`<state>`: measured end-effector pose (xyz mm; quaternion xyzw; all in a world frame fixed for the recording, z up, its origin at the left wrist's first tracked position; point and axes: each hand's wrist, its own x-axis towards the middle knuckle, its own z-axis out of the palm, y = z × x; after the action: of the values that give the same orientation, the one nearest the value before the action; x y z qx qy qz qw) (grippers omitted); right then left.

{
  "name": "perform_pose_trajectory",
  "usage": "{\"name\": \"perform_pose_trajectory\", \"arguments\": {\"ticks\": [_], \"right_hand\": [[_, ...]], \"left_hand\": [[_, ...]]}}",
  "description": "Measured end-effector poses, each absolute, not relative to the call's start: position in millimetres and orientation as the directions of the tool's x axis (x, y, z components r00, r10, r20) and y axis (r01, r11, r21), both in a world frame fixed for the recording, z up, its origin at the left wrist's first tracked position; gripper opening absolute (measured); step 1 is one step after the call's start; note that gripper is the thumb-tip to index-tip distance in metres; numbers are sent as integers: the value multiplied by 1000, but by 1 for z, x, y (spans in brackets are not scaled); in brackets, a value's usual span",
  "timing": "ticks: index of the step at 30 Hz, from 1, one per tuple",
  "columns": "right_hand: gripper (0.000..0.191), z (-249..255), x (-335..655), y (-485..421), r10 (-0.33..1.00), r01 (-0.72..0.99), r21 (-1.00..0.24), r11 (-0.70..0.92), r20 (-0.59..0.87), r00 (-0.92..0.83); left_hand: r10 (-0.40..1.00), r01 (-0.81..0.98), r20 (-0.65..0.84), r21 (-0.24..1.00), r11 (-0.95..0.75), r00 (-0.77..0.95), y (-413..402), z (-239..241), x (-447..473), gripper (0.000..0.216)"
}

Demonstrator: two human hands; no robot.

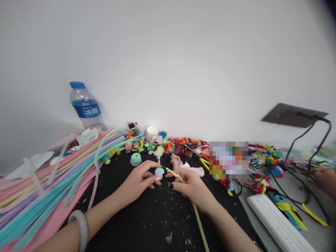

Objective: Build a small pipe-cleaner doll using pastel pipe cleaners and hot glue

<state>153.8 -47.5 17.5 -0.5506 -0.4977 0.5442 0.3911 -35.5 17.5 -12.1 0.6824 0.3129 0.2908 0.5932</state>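
Note:
My left hand (144,176) pinches a small mint-and-lilac fuzzy piece (159,172) that looks like coiled pipe cleaner. A pale yellow pipe cleaner (199,225) runs through the fingers of my right hand (187,183), its short end pointing toward the small piece and its long end trailing down over the black mat. The two hands are a small gap apart. Just behind my right hand lies a pale pink tool (197,170), partly hidden, perhaps a glue gun. A mint coiled cup shape (135,159) rests on the mat beyond my left hand.
Bundles of pastel pipe cleaners (52,189) cover the left side. A water bottle (85,106) leans on the wall. Finished pipe-cleaner figures (178,145) and a paper cup (152,133) line the back. A white power strip (278,222), cables and another person's hand (325,180) are at right.

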Motion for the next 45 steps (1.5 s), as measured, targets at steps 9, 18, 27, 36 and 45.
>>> {"name": "perform_pose_trajectory", "arguments": {"ticks": [9, 18, 27, 36, 45], "right_hand": [[48, 1, 141, -58, 1000, 144, -990, -3, -3, -2], [40, -1, 142, -63, 985, 419, -904, 83, 138, 104], [41, 1, 144, -66, 995, 538, -837, 104, 83, -62], [42, 1, 144, -65, 998, 588, -807, 56, 52, -25], [35, 9, 142, -68, 996, 527, -846, 81, 92, -5]], "left_hand": [[800, -52, -35, 995, 82, 599, 13, -11, -33, 28], [700, -121, -113, 953, 276, 706, 9, -13, -33, 44], [625, -161, -102, 922, 351, 774, 7, -14, -32, 42], [605, -108, -126, 936, 335, 787, 6, -14, -33, 37], [686, -62, -123, 969, 239, 717, 6, -8, -32, 25]]}}
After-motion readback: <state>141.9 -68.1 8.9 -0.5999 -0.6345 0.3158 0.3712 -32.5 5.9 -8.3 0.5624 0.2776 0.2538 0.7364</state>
